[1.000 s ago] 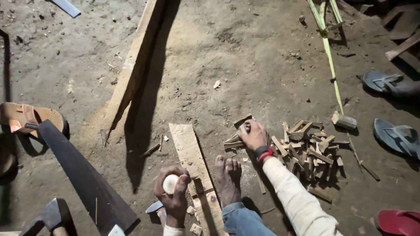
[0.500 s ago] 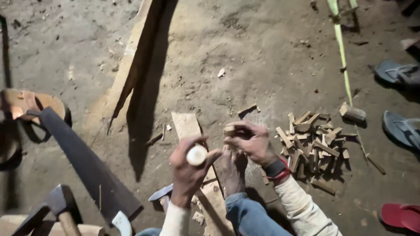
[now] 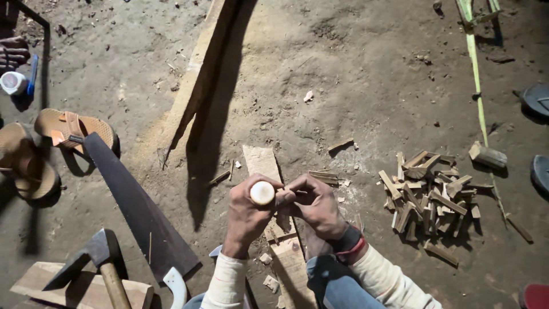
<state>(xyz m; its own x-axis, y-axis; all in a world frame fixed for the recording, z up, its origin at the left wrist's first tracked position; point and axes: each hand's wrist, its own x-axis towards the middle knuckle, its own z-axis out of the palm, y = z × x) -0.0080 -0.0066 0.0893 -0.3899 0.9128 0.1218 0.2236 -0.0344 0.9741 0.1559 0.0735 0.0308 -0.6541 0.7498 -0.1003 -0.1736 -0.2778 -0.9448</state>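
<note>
Both hands [image 3: 280, 209] have met over the plank [image 3: 260, 163], left gripping a round handle [image 3: 262, 193].

1. You work under one hard light near you; the dirt floor [image 3: 354, 74] glows mid-frame.
2. The long plank [image 3: 197, 86] throws a black, sharp shadow to its right.
3. Corners fall dim, especially far left.
4. Focus stays crisp; edges bend slightly.
</note>
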